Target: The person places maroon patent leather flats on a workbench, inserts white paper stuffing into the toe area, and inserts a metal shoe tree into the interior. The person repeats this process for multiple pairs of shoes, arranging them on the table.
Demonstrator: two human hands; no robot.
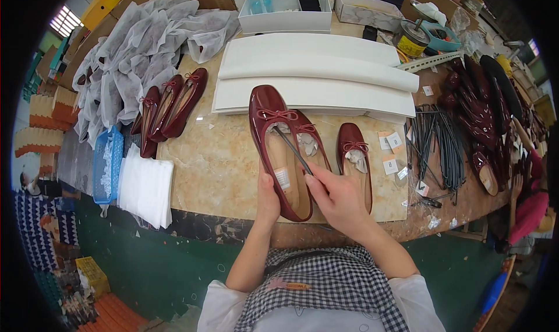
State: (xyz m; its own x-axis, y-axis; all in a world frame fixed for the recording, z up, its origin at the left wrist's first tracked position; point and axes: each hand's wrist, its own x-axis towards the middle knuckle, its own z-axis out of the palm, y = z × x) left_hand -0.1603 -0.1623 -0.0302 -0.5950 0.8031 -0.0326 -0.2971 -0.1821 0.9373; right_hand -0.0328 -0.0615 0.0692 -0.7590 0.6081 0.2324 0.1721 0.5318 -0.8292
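Observation:
My left hand (pixel 268 195) is closed around the side of a glossy dark red ballet flat (pixel 265 105), tilted up over the table. A small bow sits on its toe, and a pale label lies on the beige insole. Between the fingers of my right hand (pixel 340 201) is a thin dark grey rod (pixel 296 151); its far end reaches into the shoe's toe opening, at crumpled white paper (pixel 278 127). A second red flat (pixel 308 137), stuffed with paper, is partly hidden behind the held one. Another stuffed flat (pixel 351 135) lies to the right.
More red flats (pixel 185 102) stand at left beside white wrapping cloth (pixel 148 46), a blue basket (pixel 106 163) and white sheets (pixel 145 183). White padding (pixel 308 55) spans the back. On the right lie dark rods (pixel 439 148), small tags (pixel 390 166) and piled red shoes (pixel 474 99); a person in pink (pixel 530 198) is beyond.

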